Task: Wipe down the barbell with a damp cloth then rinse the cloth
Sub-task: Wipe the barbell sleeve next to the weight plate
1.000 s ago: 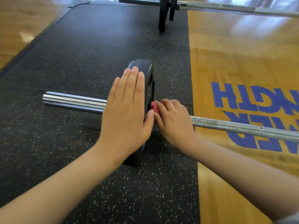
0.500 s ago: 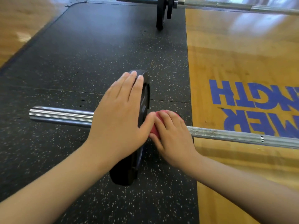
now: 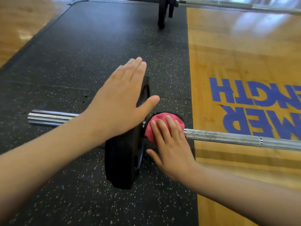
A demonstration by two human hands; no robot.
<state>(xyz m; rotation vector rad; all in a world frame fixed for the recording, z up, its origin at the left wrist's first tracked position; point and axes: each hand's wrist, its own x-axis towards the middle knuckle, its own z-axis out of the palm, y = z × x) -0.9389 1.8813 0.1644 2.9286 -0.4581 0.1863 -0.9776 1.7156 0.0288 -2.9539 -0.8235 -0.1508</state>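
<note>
A steel barbell [image 3: 236, 138] lies across the floor, its chrome sleeve [image 3: 52, 117] sticking out to the left of a black weight plate [image 3: 121, 163]. My left hand [image 3: 120, 103] lies flat with straight fingers against the plate's outer face. My right hand [image 3: 169, 144] presses a pink cloth [image 3: 153, 123] with extended fingers onto the bar where it meets the plate's inner side. Part of the cloth is hidden under my fingers.
The plate stands on a black speckled rubber mat [image 3: 81, 54]. Wooden flooring with blue lettering [image 3: 254, 103] lies to the right. A second barbell [image 3: 228, 4] with black plates [image 3: 164, 10] rests at the far edge of the mat.
My left hand has slid up and forward on the plate, fingers now past its top edge. My right hand has flattened out over the pink cloth, which shows more.
</note>
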